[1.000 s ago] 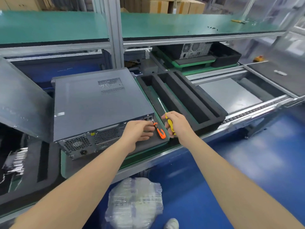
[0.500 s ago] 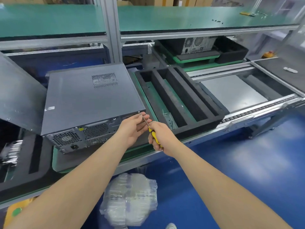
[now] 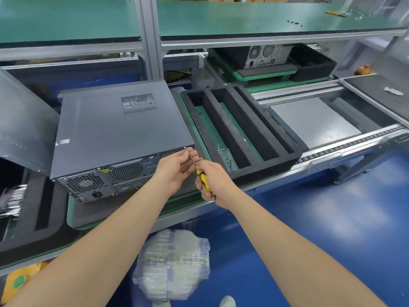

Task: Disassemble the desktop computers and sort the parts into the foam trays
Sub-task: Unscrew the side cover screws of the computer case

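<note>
A grey desktop computer (image 3: pixel 115 131) lies flat on a green-edged pallet, its rear panel with fans and ports facing me. My right hand (image 3: pixel 212 182) grips a yellow-handled screwdriver (image 3: pixel 202 176); its metal shaft runs up to the case's rear top right corner. My left hand (image 3: pixel 177 169) steadies that shaft between thumb and fingertips just below the tip. An orange object peeks out between the hands. To the right of the computer lies a black foam tray (image 3: pixel 239 129) with long slots.
A loose grey side panel (image 3: pixel 22 120) leans at the left over another black foam tray (image 3: pixel 26 218). A second computer (image 3: pixel 265 54) sits in a tray at the back. A wrapped plastic bundle (image 3: pixel 172 264) lies on the blue floor. A conveyor (image 3: pixel 332 120) runs right.
My left hand let go of the orange tool and rose to the case corner. My right hand swung the yellow screwdriver up until its tip met that corner. The camera leaned closer.
</note>
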`<state>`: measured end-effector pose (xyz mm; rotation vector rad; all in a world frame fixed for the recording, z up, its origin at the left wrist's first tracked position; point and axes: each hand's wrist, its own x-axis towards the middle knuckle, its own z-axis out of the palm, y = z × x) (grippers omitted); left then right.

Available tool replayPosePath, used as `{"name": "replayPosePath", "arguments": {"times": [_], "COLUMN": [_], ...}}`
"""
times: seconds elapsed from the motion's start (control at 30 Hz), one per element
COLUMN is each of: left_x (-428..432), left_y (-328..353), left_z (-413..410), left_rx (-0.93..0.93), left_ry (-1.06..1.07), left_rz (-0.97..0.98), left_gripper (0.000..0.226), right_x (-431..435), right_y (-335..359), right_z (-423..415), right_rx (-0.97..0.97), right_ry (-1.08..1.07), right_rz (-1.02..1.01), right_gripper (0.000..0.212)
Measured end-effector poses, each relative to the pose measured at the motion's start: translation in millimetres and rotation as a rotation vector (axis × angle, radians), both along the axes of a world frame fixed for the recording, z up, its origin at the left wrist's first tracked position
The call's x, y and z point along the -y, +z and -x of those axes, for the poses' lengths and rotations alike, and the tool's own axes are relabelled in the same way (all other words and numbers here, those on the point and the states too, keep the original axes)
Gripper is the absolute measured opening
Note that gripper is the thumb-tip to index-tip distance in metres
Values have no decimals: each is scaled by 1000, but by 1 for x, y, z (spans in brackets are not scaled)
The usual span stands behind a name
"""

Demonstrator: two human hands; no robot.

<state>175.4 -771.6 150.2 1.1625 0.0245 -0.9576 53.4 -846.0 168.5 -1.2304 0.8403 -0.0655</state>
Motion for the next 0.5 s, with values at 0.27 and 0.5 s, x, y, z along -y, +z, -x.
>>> {"name": "replayPosePath", "arguments": {"times": [0.27,0.5], "left_x": [-1,6], "left_y": [-3,-2], "left_z": [-4,-2], "left_rx": [-20,-18], "left_ry": [-25,-46], "left_rz": [16,0], "left_gripper": [21,17], "right_x": [-7,-16], "right_y": [-6,-5], "right_z": [4,-1], "right_rx": [102,-224], "right_ry": [-19,153], "right_rz": [31,1120], "right_gripper": [26,42]}}
